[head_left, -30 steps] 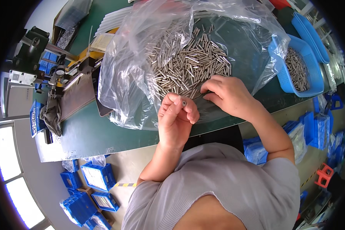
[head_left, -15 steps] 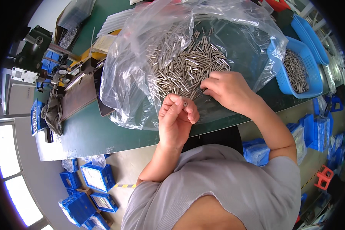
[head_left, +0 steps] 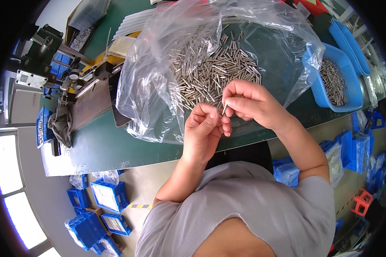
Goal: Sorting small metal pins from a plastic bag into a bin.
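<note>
My right hand [head_left: 254, 104] pinches a thin silvery metal pin [head_left: 224, 109] between thumb and fingers. Its lower end meets the fingertips of my left hand [head_left: 205, 127], which is closed in a pinch on a small round metal part, now mostly hidden by the fingers. Both hands are held together above the near edge of a clear plastic bag [head_left: 148, 92]. Just beyond them, a heap of similar metal pins [head_left: 214, 70] lies spread on the bag.
On the right, a blue plastic basket [head_left: 351, 88] contains more pins, beside stacked blue trays [head_left: 348, 47]. A metal fixture with a gauge [head_left: 74, 75] stands left on the green table [head_left: 111, 152]. Blue crates [head_left: 109, 195] sit on the floor.
My right hand has come from the edge of the pin heap toward my left, with a pin in its fingers. The left hand has shifted slightly right; the two hands now meet.
</note>
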### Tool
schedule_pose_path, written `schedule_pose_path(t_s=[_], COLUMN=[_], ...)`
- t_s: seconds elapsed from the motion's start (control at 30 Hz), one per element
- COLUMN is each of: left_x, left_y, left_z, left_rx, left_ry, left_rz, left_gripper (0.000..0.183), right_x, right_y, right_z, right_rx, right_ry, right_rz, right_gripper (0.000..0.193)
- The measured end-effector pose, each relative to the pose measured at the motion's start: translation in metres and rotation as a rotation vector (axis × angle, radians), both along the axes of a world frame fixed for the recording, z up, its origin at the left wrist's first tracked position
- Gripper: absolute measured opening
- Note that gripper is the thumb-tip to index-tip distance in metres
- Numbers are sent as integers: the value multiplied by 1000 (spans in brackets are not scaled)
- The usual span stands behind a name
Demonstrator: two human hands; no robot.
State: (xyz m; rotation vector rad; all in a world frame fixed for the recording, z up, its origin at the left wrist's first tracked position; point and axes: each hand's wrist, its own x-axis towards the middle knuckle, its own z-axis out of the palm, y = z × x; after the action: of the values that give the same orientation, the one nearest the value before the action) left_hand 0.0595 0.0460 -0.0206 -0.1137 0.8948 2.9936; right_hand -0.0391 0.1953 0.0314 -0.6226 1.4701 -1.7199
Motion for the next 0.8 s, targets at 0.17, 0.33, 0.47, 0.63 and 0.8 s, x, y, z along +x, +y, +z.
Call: schedule_pose_path(t_s=[0.17,0.33,0.47,0.63,0.8], left_x=[0,0,0,0,0], left_y=[2,-1,0,-1,-1], left_z=[2,-1,1,0,-2], left_rx=[14,16,5,-12,2], left_ry=[-13,17,20,21,38], left_rz=[12,22,32,30,19], left_gripper=[8,8,9,8,7], right_x=[2,7,14,21,22], right_y=[-4,-4,-2,-3,-4], right_z=[-2,-3,-1,-3,-2], right_rx=[-59,-34,-15,-39,-49], right_ry=[70,377,500,502,370], right_rz=[-3,-86,-182,-213,-331], right_gripper=[9,5,3,3,3])
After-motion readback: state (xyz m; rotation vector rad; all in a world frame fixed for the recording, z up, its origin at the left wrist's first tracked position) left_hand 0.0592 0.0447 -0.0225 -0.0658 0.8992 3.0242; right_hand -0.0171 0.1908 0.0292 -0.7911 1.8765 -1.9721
